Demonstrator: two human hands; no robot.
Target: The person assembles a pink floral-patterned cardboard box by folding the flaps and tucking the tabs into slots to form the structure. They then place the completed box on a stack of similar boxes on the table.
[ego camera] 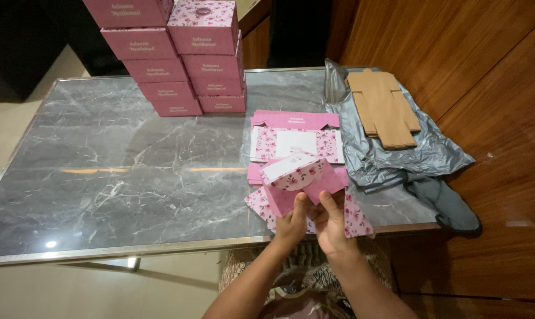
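A half-folded pink floral cardboard box (pixel 300 180) is held up just above the near edge of the marble table (pixel 119 177). My left hand (pixel 292 221) grips its lower left panel and my right hand (pixel 332 221) grips its lower right panel; the two hands touch each other. Under and behind the box lie flat pink floral box blanks (pixel 296 139), one unfolded with a white middle panel.
Two stacks of finished pink boxes (pixel 184 59) stand at the table's far side. A pile of flat brown cardboard blanks (pixel 382 106) rests on a grey plastic bag (pixel 397 156) at the right edge. Wooden panelling (pixel 486 88) runs along the right.
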